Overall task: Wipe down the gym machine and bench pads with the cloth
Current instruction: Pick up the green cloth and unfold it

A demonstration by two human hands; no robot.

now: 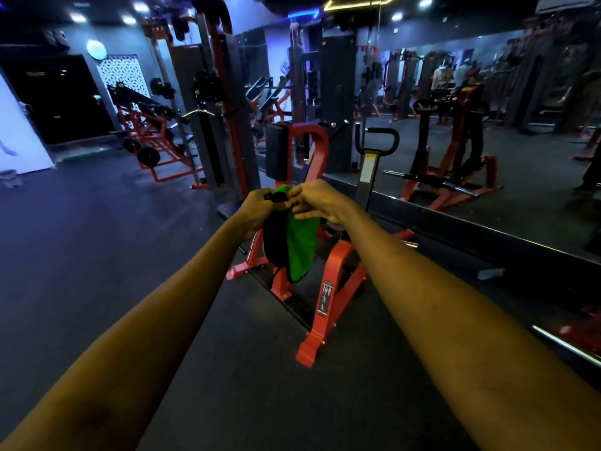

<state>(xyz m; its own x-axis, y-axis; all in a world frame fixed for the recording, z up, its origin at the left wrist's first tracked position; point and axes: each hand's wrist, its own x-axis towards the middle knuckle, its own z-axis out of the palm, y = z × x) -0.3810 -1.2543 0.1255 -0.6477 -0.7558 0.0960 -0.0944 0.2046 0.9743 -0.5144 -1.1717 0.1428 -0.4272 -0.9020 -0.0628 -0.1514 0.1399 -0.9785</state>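
A green and black cloth (300, 245) hangs from both my hands, held out in front of me at arm's length. My left hand (258, 206) grips its top edge, and my right hand (320, 200) pinches the same edge just beside it. Behind the cloth stands a red-framed gym machine (338, 278) with a black upright pad (276, 151) and a low black seat pad (227, 209). The cloth hides part of the frame.
A mirror wall (487, 125) runs along the right, its base ledge close to the machine. A black handle post (370, 164) rises beside the red frame. More red machines (153, 138) stand at the back left. Dark rubber floor (97, 239) spreads to the left.
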